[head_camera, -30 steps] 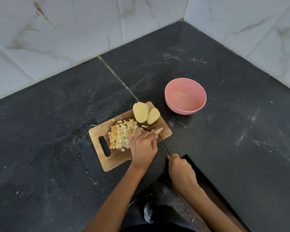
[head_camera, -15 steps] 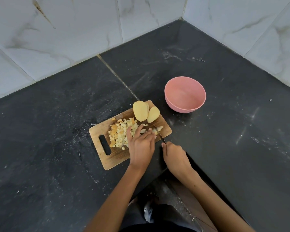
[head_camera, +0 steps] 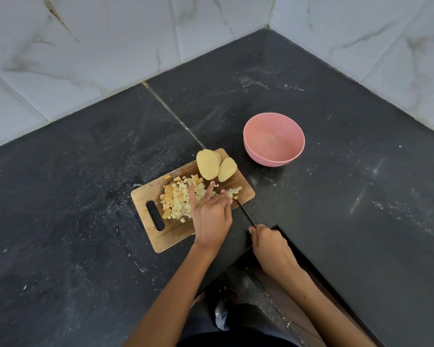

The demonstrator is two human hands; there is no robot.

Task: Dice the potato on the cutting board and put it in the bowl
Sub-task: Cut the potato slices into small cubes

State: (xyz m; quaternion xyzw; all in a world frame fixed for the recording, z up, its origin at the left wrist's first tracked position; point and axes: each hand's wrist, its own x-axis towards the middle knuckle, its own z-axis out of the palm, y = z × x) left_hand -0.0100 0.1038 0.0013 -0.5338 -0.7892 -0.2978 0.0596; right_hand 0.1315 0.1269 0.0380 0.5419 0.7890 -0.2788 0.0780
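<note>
A wooden cutting board (head_camera: 161, 236) lies on the dark counter. A heap of diced potato (head_camera: 177, 199) covers its middle, and two peeled potato slabs (head_camera: 207, 164) lean together at its far end. My left hand (head_camera: 211, 214) rests on the board with fingers spread over the dice, pressing down a small potato piece (head_camera: 233, 192) near the right edge. My right hand (head_camera: 271, 246) grips the handle of a knife (head_camera: 246, 212); its blade points at that piece. The pink bowl (head_camera: 273, 139) stands empty beyond the board, to the right.
White marble-look wall tiles (head_camera: 110, 46) close the corner behind the counter (head_camera: 73, 171). The counter's inner edge runs just under my right hand, with the floor and my dark clothing below it.
My right hand pushed the knife forward into the potato piece half a second ago and has now drawn back toward me. My left hand has stayed on the board.
</note>
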